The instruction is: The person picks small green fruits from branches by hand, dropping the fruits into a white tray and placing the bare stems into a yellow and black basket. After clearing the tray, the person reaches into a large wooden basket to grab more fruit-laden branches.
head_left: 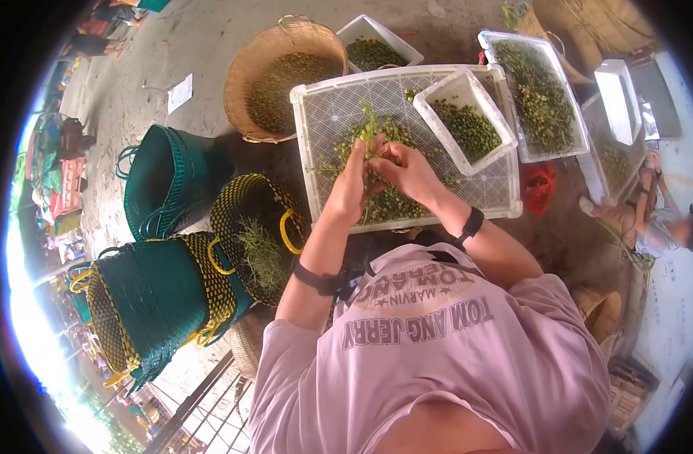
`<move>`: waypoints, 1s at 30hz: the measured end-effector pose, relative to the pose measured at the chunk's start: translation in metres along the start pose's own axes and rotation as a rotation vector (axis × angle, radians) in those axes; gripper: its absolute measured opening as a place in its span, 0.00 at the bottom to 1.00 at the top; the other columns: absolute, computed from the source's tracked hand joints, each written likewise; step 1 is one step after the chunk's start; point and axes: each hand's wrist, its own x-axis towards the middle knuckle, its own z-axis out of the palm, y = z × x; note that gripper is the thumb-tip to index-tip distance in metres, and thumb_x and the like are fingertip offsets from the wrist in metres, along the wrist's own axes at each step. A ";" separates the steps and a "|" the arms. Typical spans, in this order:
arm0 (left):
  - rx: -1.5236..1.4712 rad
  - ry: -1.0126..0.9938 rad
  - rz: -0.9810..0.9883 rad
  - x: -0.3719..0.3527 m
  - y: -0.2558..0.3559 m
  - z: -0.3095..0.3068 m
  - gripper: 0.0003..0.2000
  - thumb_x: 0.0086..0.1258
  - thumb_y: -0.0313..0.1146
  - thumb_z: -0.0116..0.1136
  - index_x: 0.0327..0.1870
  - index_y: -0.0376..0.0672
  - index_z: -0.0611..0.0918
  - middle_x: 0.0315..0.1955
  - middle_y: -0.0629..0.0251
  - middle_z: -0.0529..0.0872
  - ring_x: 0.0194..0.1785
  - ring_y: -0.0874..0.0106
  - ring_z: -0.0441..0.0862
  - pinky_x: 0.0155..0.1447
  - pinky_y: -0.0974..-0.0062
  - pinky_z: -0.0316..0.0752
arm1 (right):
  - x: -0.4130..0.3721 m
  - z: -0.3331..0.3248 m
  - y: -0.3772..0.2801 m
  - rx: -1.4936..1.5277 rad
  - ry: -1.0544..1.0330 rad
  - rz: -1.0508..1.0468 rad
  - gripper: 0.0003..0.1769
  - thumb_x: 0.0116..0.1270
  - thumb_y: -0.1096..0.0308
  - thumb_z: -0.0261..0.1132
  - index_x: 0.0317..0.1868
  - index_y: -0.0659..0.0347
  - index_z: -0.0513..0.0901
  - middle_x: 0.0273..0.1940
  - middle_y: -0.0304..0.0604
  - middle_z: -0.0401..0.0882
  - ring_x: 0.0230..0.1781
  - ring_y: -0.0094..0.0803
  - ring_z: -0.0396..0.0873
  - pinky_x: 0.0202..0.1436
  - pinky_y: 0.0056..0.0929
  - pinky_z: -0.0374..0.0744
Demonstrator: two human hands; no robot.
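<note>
My left hand (350, 183) is closed around a thin green sprig (368, 125) that sticks up above its fingertips. Close beside it, my right hand (403, 172) has its fingers bent and pinched near the sprig; whatever sits between those fingertips is too small to make out. Both hands are over a white mesh-bottomed tray (320, 113) where small round green berries (395, 206) and bits of stem lie heaped. A white foam box (467, 125) with loose green berries stands on the tray's right side, near my right hand.
Behind the tray are a woven basket (240, 83) and another white box (392, 36). A white crate of sprigs (565, 121) stands right. Green woven baskets (153, 280) and a yellow-black basket (225, 204) stand left. A person (656, 219) sits far right.
</note>
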 end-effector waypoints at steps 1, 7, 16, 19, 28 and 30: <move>0.000 0.000 0.000 0.003 -0.004 -0.004 0.27 0.75 0.58 0.37 0.65 0.51 0.72 0.56 0.72 0.76 0.58 0.78 0.70 0.53 0.76 0.68 | 0.003 -0.002 0.009 0.021 -0.008 -0.003 0.10 0.68 0.65 0.63 0.38 0.65 0.78 0.29 0.35 0.77 0.28 0.17 0.71 0.31 0.18 0.70; 0.235 0.184 0.137 0.009 -0.012 -0.011 0.12 0.72 0.41 0.55 0.49 0.44 0.79 0.37 0.74 0.80 0.38 0.83 0.73 0.39 0.81 0.67 | 0.003 -0.009 0.020 0.014 -0.133 0.036 0.09 0.70 0.63 0.60 0.36 0.60 0.77 0.25 0.28 0.70 0.23 0.13 0.64 0.25 0.16 0.62; -0.044 0.188 0.089 0.010 -0.011 -0.010 0.09 0.73 0.38 0.55 0.45 0.45 0.81 0.38 0.76 0.82 0.32 0.87 0.70 0.30 0.87 0.61 | 0.000 -0.011 0.031 0.477 -0.274 0.194 0.13 0.73 0.61 0.49 0.36 0.58 0.75 0.23 0.30 0.67 0.19 0.16 0.60 0.21 0.17 0.58; -0.100 0.259 0.101 0.010 -0.008 -0.007 0.08 0.73 0.38 0.55 0.44 0.47 0.80 0.39 0.78 0.82 0.34 0.88 0.71 0.30 0.88 0.61 | -0.002 -0.016 0.032 0.632 -0.315 0.191 0.13 0.73 0.60 0.48 0.36 0.58 0.75 0.23 0.31 0.67 0.18 0.18 0.60 0.21 0.18 0.58; 0.002 0.254 0.146 0.018 -0.012 -0.006 0.08 0.73 0.38 0.54 0.45 0.47 0.80 0.37 0.77 0.81 0.35 0.88 0.71 0.30 0.87 0.62 | 0.004 -0.004 0.030 0.351 -0.137 0.119 0.13 0.73 0.59 0.52 0.35 0.58 0.75 0.23 0.31 0.72 0.16 0.14 0.60 0.19 0.17 0.57; 0.084 0.268 0.163 0.018 -0.012 -0.003 0.08 0.73 0.37 0.54 0.45 0.46 0.81 0.34 0.77 0.80 0.32 0.88 0.70 0.29 0.87 0.61 | 0.005 -0.003 0.031 0.234 -0.088 0.103 0.13 0.73 0.58 0.53 0.35 0.58 0.75 0.23 0.31 0.73 0.16 0.13 0.60 0.19 0.16 0.57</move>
